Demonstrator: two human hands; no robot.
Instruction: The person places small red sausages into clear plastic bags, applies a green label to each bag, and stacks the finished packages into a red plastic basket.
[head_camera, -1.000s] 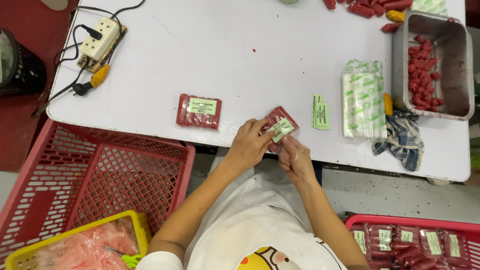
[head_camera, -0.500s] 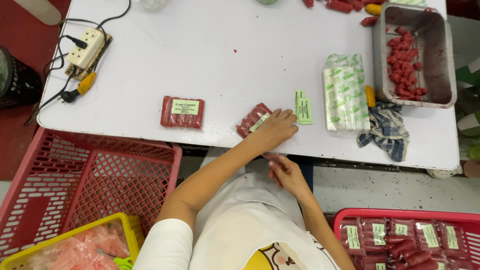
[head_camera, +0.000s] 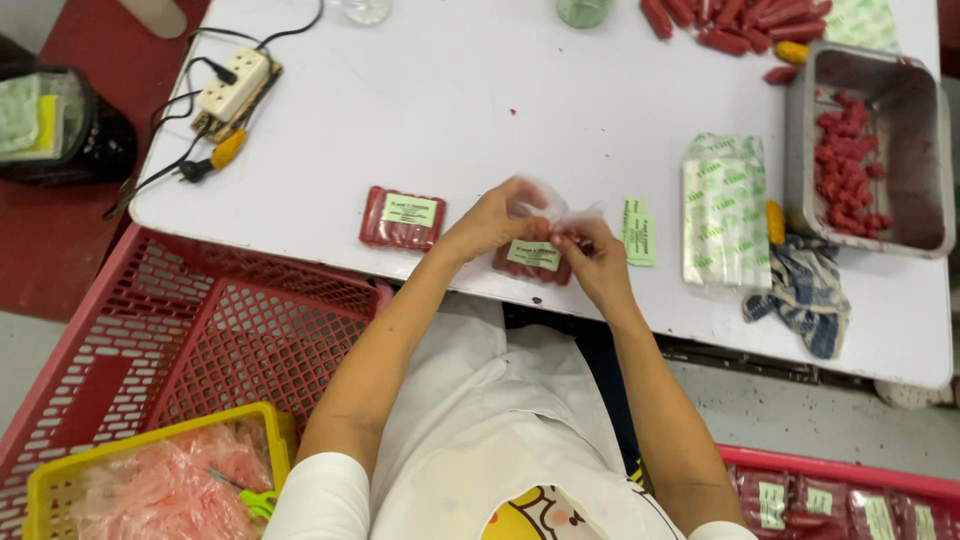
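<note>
Both hands, left hand (head_camera: 492, 222) and right hand (head_camera: 598, 258), pinch a clear bag (head_camera: 560, 211) with closed fingers above a sausage pack (head_camera: 530, 260) at the bench's (head_camera: 480, 120) near edge.

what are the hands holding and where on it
Both the left hand and right hand pinch the open top edge of a clear plastic bag, above a labelled pack of red sausages.

Beyond our fingertips (head_camera: 545, 215) the white table (head_camera: 480, 110) lies bare up to the power strip (head_camera: 236, 88). To their left, a sealed sausage pack (head_camera: 403, 218) sits near. Just right: green labels (head_camera: 639, 231), then the bag stack (head_camera: 724, 210), metal tray (head_camera: 925, 150) and rag (head_camera: 806, 292) block. Below left, the red crate (head_camera: 190, 330) stands open.
</note>
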